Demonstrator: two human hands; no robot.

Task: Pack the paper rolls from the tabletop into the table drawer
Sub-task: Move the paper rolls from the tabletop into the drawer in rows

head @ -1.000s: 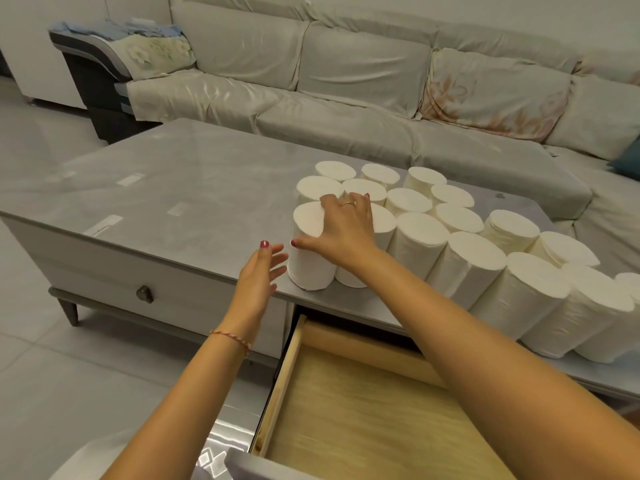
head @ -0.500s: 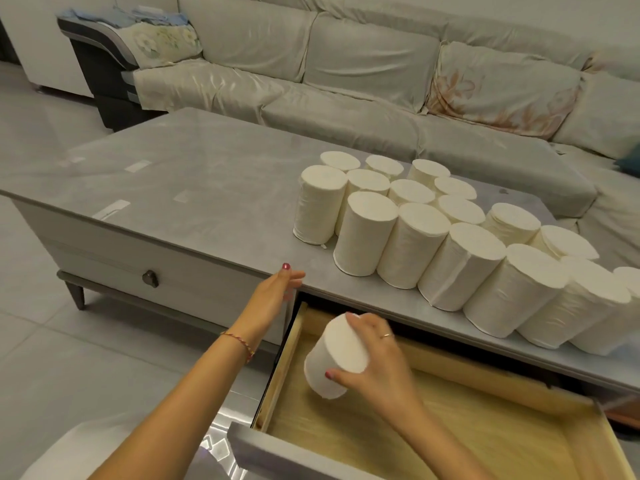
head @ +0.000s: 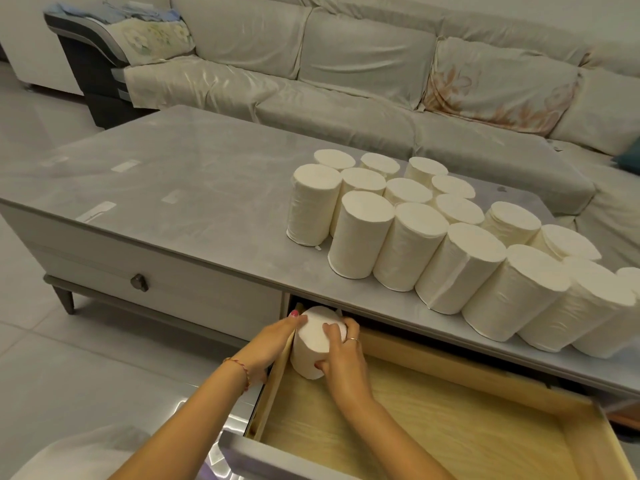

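Standing upright in the back left corner of the open drawer (head: pixel 450 441), low in the middle of the frame, is one paper roll (head: pixel 317 341), pressed close to the drawer's left wall. The right hand (head: pixel 341 358) grips it from the right side, fingers curled over its top edge and thumb low on its side. The left hand (head: pixel 273 341) reaches in from the left, outside the drawer wall, its fingers laid fairly straight against the roll's upper left edge, touching rather than wrapping it. A thin bracelet (head: pixel 239 367) circles the left wrist, and a ring shows on the right hand. The drawer's pale wood floor lies bare to the right of the roll. On the grey table (head: pixel 173 188) above, the other rolls (head: pixel 450 237) stand packed together in a cluster running from centre frame to the right edge, some leaning. A pale sofa (head: pixel 346 81) fills the top of the frame behind the table.
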